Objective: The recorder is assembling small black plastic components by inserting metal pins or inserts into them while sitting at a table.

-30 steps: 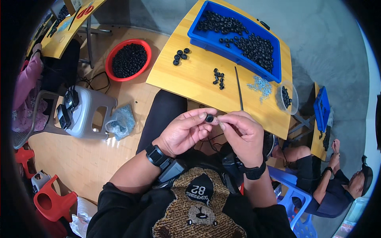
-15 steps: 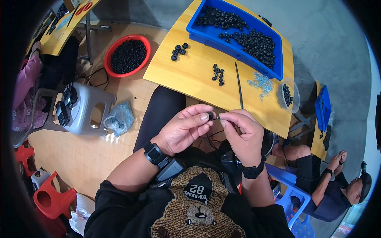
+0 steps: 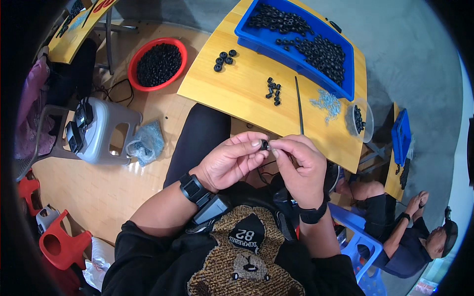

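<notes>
A small round black part with a hole (image 3: 265,145) is pinched between the thumb and fingers of my left hand (image 3: 229,160). My right hand (image 3: 303,172) meets it from the other side, thumb and forefinger pressed together at the part's edge. What those right fingertips hold, if anything, is too small to make out. Both hands are just off the near edge of the yellow table (image 3: 212,93). Beyond them lie several short black pieces (image 3: 273,91), a group of black wheel-like parts (image 3: 224,60) and a thin black rod (image 3: 299,106).
A blue tray (image 3: 276,59) of black rings stands at the back, beside small shiny pieces (image 3: 327,104) and a clear bowl (image 3: 368,129). A red basin (image 3: 183,64), a grey stool (image 3: 103,143) and a plastic bag (image 3: 146,143) are leftward. Another person (image 3: 402,251) sits right.
The black part has turned in my left fingers, so its hole now shows. The thin piece seen between my fingertips earlier is no longer visible. My hands have barely moved.
</notes>
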The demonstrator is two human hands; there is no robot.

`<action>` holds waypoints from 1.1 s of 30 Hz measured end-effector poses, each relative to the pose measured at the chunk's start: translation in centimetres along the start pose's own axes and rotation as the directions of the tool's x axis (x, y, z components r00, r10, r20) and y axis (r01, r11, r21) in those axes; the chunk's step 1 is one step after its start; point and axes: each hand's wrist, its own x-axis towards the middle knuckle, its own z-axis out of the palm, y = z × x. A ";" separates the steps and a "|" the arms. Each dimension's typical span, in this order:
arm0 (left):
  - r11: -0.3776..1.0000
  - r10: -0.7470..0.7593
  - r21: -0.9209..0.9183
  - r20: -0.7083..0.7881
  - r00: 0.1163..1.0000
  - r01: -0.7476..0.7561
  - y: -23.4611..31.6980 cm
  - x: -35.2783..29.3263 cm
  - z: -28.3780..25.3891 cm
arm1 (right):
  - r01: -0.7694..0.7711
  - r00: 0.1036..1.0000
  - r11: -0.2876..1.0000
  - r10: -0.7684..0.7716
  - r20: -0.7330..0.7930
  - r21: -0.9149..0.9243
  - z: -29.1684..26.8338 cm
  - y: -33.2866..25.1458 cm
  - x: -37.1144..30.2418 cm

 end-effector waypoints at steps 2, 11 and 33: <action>1.000 0.003 -0.007 0.017 1.000 -0.003 0.0 0.1 0.0 | 0.013 1.000 1.000 -0.013 -0.002 -0.016 0.2 0.1 0.2; 1.000 0.012 0.022 0.036 0.999 -0.013 0.5 0.0 -0.7 | 0.099 0.994 0.980 -0.091 0.057 -0.174 1.5 -0.1 1.1; 0.988 0.105 -0.114 0.031 0.994 -0.101 0.5 0.6 -1.9 | 0.274 0.951 0.889 -0.193 0.243 -0.367 2.4 -0.7 0.7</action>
